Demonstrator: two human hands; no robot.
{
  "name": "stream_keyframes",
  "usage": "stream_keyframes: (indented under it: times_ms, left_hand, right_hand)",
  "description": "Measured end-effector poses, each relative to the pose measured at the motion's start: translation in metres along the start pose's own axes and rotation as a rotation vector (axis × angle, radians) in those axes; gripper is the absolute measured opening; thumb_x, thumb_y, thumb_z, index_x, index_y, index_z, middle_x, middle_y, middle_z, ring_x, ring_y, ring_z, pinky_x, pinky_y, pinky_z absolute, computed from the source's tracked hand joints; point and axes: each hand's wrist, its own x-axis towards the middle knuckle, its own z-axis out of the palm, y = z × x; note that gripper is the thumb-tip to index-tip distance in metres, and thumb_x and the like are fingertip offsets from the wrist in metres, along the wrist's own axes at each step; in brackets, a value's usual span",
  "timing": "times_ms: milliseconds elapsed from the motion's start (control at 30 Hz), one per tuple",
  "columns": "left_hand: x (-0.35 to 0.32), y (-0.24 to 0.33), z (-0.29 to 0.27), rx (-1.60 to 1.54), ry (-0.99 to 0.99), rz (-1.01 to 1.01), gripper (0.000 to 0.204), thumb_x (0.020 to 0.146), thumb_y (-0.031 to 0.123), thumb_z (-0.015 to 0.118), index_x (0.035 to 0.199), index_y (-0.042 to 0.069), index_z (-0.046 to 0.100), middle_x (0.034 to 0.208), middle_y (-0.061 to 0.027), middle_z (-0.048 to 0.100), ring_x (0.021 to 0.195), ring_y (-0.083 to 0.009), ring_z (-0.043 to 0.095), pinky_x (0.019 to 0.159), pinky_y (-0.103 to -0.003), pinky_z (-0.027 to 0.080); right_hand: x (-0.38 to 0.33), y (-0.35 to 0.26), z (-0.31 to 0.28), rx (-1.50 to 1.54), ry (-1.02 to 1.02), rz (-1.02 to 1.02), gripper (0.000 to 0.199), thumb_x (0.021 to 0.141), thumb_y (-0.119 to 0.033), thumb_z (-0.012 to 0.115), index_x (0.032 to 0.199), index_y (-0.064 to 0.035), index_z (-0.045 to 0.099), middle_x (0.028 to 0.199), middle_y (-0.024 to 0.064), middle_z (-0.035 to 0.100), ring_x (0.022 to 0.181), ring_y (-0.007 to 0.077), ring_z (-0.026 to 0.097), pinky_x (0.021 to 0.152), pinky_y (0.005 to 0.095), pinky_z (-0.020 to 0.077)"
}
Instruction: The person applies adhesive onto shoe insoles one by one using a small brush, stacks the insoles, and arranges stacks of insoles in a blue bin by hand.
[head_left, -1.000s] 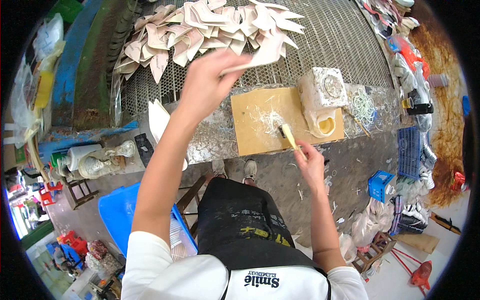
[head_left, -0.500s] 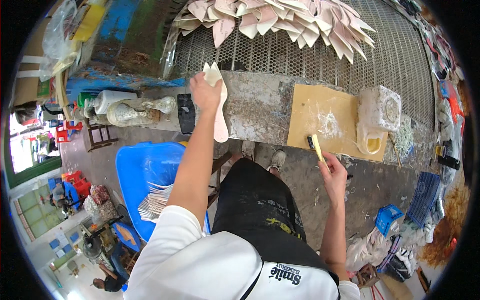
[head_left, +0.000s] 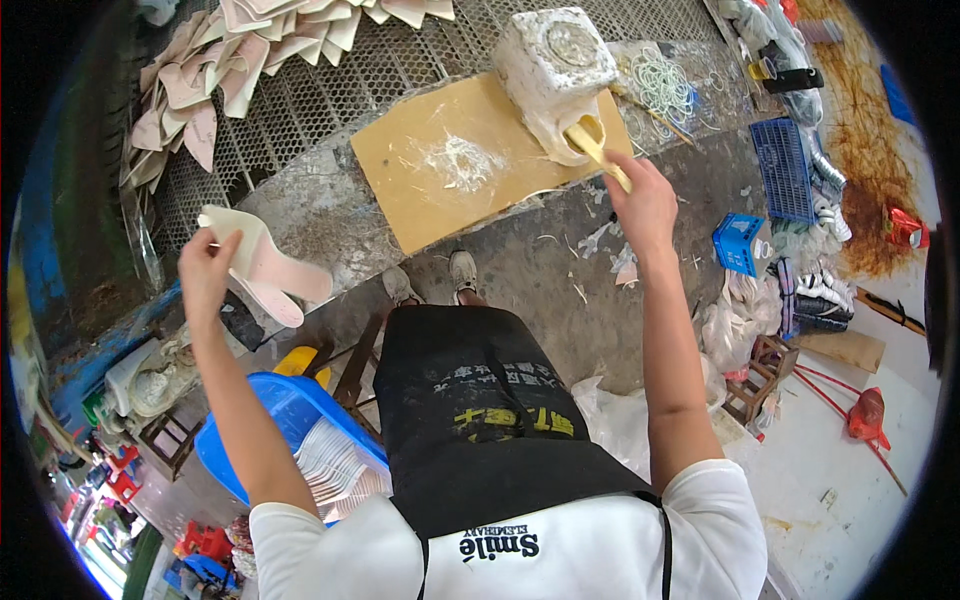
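My left hand (head_left: 208,268) is closed around the upper end of pale pink and white shoe insoles (head_left: 262,262), whose rounded ends spread apart beyond the bench's edge. The fingers of my right hand (head_left: 645,208) grip a yellow-handled brush (head_left: 610,168). Its head reaches into the cut opening of a white plastic jug (head_left: 553,62) crusted with dried residue, so the bristles are hidden. That jug lies on a tan cardboard sheet (head_left: 408,195) with a white smeared patch in its middle.
A heap of similar insoles (head_left: 240,60) covers part of the metal mesh (head_left: 300,115) at the back left. Tangled pale bands (head_left: 660,85) lie right of the jug. Below the bench at left stands a blue bin (head_left: 265,390) holding several insoles.
My right hand has moved the brush from the cardboard's front edge into the jug's opening. In my left hand the insoles have turned and fanned apart. The whole view has swung rightward.
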Motion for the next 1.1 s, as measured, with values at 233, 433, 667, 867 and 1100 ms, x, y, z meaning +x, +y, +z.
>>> stream_keyframes:
  times_ms: [233,433,667,867,1100]
  left_hand:
    - [-0.065,0.099,-0.022,-0.499,0.130,0.064,0.032,0.094,0.018,0.064,0.117,-0.004,0.065,0.101,-0.0045,0.069,0.085,-0.0105,0.061,0.072,-0.027,0.049]
    - [-0.083,0.106,0.065,-0.907,0.040,-0.269,0.041,0.095,0.023,0.062,0.126,-0.004,0.061,0.112,-0.0089,0.068,0.096,-0.0157,0.065,0.078,-0.031,0.055]
    - [-0.104,0.141,0.123,-1.028,0.044,-0.191,0.034,0.098,0.016,0.061,0.124,-0.005,0.060,0.111,-0.0070,0.068,0.096,-0.0123,0.063,0.083,-0.028,0.052]
    - [-0.115,0.152,0.122,-0.904,0.101,-0.047,0.028,0.097,0.014,0.058,0.119,-0.004,0.062,0.105,-0.0128,0.066,0.095,-0.0204,0.064,0.084,-0.031,0.050]
    - [-0.118,0.157,0.115,-0.774,0.105,-0.012,0.028,0.096,0.013,0.058,0.119,-0.002,0.063,0.101,-0.0142,0.062,0.090,-0.0265,0.064,0.081,-0.035,0.050]
  right_hand:
    - [-0.020,0.018,-0.002,0.172,0.073,0.083,0.026,0.087,-0.019,0.071,0.113,-0.0150,0.070,0.087,0.0129,0.067,0.081,0.0319,0.067,0.072,0.0410,0.0522]
    - [-0.043,-0.005,0.004,1.033,-0.504,0.362,0.033,0.092,-0.015,0.069,0.124,-0.0089,0.068,0.075,-0.0010,0.063,0.062,0.0065,0.052,0.057,0.0244,0.0417]
    - [-0.062,-0.117,0.038,1.009,-0.528,0.105,0.032,0.089,-0.009,0.071,0.121,-0.0080,0.070,0.082,-0.0026,0.064,0.071,0.0054,0.055,0.065,0.0228,0.0460]
    - [-0.072,-0.183,0.065,0.990,-0.438,-0.074,0.031,0.087,-0.008,0.071,0.119,-0.0087,0.069,0.087,0.0085,0.067,0.073,0.0183,0.064,0.070,0.0307,0.0514]
    - [-0.067,-0.179,0.060,0.632,-0.278,-0.181,0.030,0.084,-0.006,0.072,0.114,-0.0088,0.069,0.087,0.0149,0.065,0.081,0.0329,0.066,0.073,0.0388,0.0521]
